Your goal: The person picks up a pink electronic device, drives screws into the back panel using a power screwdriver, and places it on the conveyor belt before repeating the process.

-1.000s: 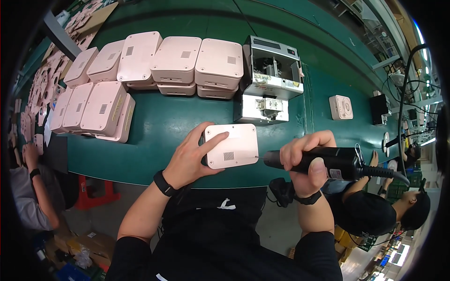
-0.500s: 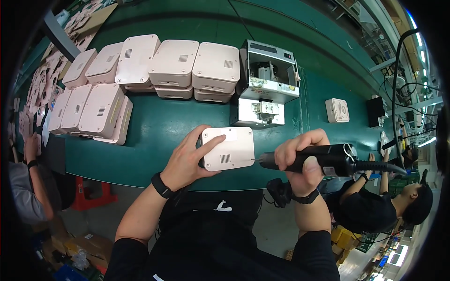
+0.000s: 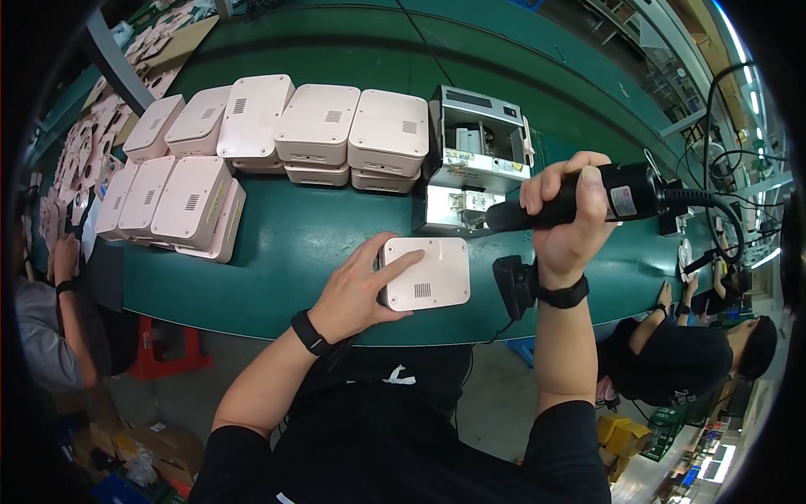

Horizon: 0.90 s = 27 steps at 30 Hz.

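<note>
My left hand (image 3: 361,281) grips a pale pink box-shaped housing (image 3: 441,273) by its left side, index finger laid on its top face. The housing lies on the green table, showing a vent grille and corner screw holes. My right hand (image 3: 567,210) is wrapped round a black electric screwdriver (image 3: 617,197) with a thick cable. The tool's nose is at a metal screw feeder (image 3: 462,206), by its small front mechanism; its bit tip cannot be made out there. A black device (image 3: 514,286) is strapped at my right wrist.
Several stacked pink housings (image 3: 315,122) stand along the back left of the green table (image 3: 277,277). The screwdriver's cable (image 3: 726,210) loops off to the right. Co-workers sit on both sides; a person in black (image 3: 672,361) is at the right. A red stool (image 3: 168,353) stands below the left edge.
My right hand has lifted the screwdriver away from the housing's right edge, up and forward to the screw feeder. My left hand keeps its hold on the housing.
</note>
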Each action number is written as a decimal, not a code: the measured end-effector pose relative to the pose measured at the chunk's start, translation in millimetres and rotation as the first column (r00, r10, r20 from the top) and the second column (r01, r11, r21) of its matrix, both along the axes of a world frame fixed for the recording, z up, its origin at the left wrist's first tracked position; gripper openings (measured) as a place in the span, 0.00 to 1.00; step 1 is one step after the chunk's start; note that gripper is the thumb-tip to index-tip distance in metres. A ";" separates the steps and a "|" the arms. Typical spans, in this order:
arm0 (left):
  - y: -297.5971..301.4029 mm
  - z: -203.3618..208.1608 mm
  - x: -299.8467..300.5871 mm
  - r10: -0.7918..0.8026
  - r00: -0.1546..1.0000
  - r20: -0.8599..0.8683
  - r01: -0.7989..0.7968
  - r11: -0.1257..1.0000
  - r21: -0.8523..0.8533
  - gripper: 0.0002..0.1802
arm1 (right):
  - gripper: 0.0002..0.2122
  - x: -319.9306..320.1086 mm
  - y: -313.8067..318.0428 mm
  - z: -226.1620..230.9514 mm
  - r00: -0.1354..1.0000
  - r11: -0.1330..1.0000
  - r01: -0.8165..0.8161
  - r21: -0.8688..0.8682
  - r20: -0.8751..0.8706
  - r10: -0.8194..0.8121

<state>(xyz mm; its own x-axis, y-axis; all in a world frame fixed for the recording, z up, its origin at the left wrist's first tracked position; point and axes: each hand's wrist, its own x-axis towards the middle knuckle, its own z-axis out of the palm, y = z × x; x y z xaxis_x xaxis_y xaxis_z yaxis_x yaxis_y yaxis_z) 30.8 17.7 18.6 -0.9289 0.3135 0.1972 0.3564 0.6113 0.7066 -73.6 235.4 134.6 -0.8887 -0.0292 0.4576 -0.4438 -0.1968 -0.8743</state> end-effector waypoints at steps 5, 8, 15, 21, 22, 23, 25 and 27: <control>-0.8 -6.8 0.9 0.019 0.999 -0.027 -0.018 1.000 0.024 0.45 | 0.15 35.9 4.8 -1.0 0.985 0.987 -0.136 -0.089 0.095 0.145; -2.0 -8.7 -1.0 0.013 0.999 -0.035 -0.012 1.000 0.018 0.46 | 0.17 61.5 2.2 -0.8 0.970 0.973 -0.207 -0.103 0.111 0.218; -0.9 -11.2 -1.9 0.022 0.998 -0.059 -0.019 0.999 0.045 0.47 | 0.22 90.9 -6.7 3.0 0.955 0.968 -0.248 -0.022 0.162 0.248; 0.9 -11.3 -1.1 0.034 0.996 -0.081 -0.029 0.998 0.061 0.46 | 0.22 100.0 -9.9 -7.0 0.950 0.969 -0.247 0.021 0.201 0.238; 0.5 -10.8 -1.9 0.033 0.996 -0.081 -0.028 0.998 0.063 0.46 | 0.23 100.6 -10.7 -8.2 0.950 0.969 -0.246 0.035 0.207 0.233; -0.3 -10.2 -2.8 0.034 0.996 -0.081 -0.028 0.997 0.065 0.46 | 0.23 100.1 -11.6 -9.1 0.950 0.968 -0.247 0.037 0.208 0.235; -0.6 -10.4 -3.5 0.035 0.996 -0.081 -0.030 0.997 0.069 0.46 | 0.23 98.8 -12.9 -10.7 0.948 0.970 -0.242 0.010 0.213 0.235; -0.3 -11.0 -3.1 0.040 0.995 -0.092 -0.033 0.997 0.067 0.45 | 0.23 97.6 -12.9 -10.6 0.948 0.970 -0.241 -0.002 0.216 0.236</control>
<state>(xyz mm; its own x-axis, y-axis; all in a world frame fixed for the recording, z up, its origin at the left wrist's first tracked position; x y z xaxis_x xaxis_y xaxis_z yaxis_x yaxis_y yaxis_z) 27.8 17.4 7.6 -0.9161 0.2633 0.3023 0.4007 0.5786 0.7104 24.0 222.6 124.0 -0.9310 -0.2608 0.2554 -0.1896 -0.2522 -0.9489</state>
